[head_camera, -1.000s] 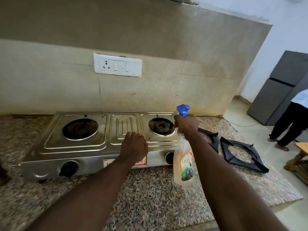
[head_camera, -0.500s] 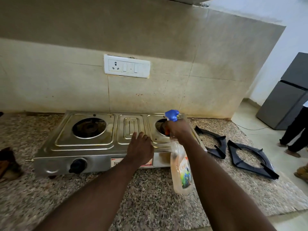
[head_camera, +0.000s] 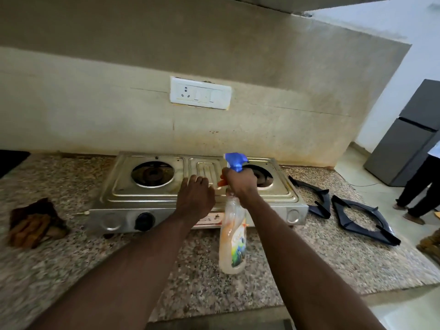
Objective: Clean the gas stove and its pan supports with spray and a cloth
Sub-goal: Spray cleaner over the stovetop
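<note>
- Right hand (head_camera: 240, 183) curls round the neck of the spray bottle (head_camera: 233, 239), just below its blue head. We hold it upright over the front of the gas stove (head_camera: 119, 186).
- Our left hand (head_camera: 196, 198) rests on the stove's front edge, fingers relaxed, holding nothing.
- Both pan supports (head_camera: 373, 232) lie off the stove on the counter (head_camera: 309, 258), to its right. The cloth (head_camera: 35, 222) sits crumpled at its left, well apart from both hands.
- We judge the risks thus: mist could drift up to the wall socket (head_camera: 200, 92) above, or wet our left hand, which lies close beside the bottle. Runoff could pool in the open burners.
</note>
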